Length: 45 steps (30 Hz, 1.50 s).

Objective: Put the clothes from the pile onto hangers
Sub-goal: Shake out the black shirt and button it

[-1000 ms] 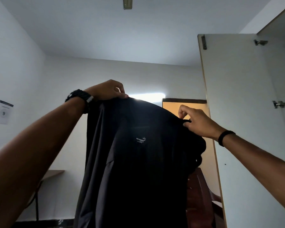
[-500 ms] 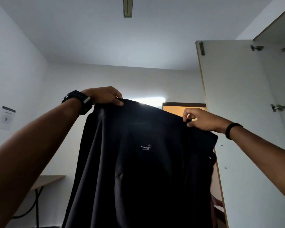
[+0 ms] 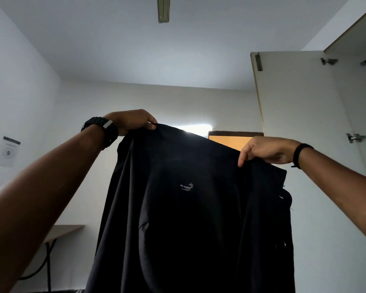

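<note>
A black garment (image 3: 188,218) with a small white label print hangs in front of me, held up high by its top edge. My left hand (image 3: 131,121), with a black watch on the wrist, pinches the upper left corner. At the upper right corner, my right hand (image 3: 266,151), with a dark wristband, grips the edge. The cloth falls below the bottom of the view. No hanger and no pile of clothes are in sight.
An open white wardrobe door (image 3: 300,123) stands at the right, close to my right arm. A small table (image 3: 61,231) stands against the left wall. A paper notice (image 3: 7,151) hangs on that wall. An orange door (image 3: 226,140) shows behind the garment.
The garment has been spread wider and its top edge pulled flatter between my hands. My right hand has moved to the right and slightly down.
</note>
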{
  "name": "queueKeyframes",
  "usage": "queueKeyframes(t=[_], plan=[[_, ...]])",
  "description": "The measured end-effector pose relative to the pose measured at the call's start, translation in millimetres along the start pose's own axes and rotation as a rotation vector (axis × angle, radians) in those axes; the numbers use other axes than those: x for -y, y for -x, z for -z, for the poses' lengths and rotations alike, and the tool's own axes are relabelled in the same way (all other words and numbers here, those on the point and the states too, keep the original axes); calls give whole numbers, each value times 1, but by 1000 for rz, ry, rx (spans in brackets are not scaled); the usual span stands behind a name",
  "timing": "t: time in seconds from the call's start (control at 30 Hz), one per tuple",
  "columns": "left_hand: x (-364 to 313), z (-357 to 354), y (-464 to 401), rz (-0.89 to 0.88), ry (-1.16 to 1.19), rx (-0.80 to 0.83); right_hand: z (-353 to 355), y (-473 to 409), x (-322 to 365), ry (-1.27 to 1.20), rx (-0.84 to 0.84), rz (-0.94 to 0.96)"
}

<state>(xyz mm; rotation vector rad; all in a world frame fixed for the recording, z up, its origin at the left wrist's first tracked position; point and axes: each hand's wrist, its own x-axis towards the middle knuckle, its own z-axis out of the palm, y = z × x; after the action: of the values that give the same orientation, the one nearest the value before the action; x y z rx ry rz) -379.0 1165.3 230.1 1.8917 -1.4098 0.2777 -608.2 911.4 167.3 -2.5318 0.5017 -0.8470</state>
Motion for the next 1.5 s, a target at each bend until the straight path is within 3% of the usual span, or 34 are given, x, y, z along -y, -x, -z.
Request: queueKeyframes(t=[0.17, 0.33, 0.5, 0.7, 0.83, 0.93, 1.03, 1.2, 1.33, 1.5], plan=[[-4, -3, 2, 28, 287, -64, -6, 5, 7, -9, 14, -47], [8, 0, 4, 94, 499, -117, 2, 8, 12, -461, 79, -201], [14, 3, 7, 87, 439, -114, 2, 11, 20, -503, 131, -141], [12, 8, 15, -55, 303, -64, 6, 18, 17, -479, 227, 85], [9, 34, 29, -88, 342, 170, 27, 24, 12, -504, 497, 150], [-2, 45, 33, -136, 315, 245, 42, 28, 22, -329, 510, 153], [-19, 63, 30, -246, 355, 148, 67, 34, 43, -251, 462, 196], [-43, 97, 28, -436, 518, -47, 109, 44, 71, -335, 342, 315], [-28, 88, 25, -343, 483, -91, 89, 24, 65, -263, 225, 307], [76, 14, 37, 109, 232, 181, -25, -16, -2, -155, 302, 136]])
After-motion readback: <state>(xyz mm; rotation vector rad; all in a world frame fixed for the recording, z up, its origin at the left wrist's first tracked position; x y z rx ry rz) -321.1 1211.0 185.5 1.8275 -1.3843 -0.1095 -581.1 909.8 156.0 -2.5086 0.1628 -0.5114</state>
